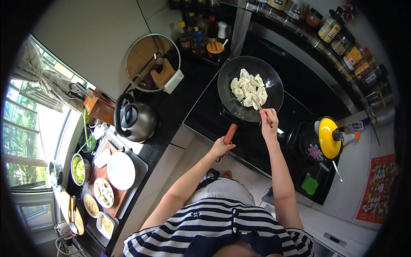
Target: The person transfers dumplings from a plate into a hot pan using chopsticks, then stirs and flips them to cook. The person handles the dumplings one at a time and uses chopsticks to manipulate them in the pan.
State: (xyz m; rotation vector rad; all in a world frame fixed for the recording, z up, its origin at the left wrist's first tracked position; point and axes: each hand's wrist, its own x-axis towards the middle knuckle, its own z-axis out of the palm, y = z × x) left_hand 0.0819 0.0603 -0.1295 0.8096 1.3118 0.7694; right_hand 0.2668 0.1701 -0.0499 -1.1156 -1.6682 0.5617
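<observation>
A dark wok [273, 93] sits on the black glass hob, with a cluster of pale dumplings [249, 88] inside it. My left hand [221, 147] is closed around the wok's reddish wooden handle [230, 133], at the near side of the pan. With my right hand [269, 123] I grip wooden chopsticks [257, 104], held over the near right rim. Their tips reach down to the dumplings at the lower edge of the cluster; whether they pinch one cannot be told.
Right of the wok stands a dark pot with a yellow lid [329, 138], near a green cloth [310, 184]. Left are a steel kettle [143, 122], a glass lid [130, 64], a knife block [99, 107], and a board [120, 197] with plates and bowls. Jars line the shelf above.
</observation>
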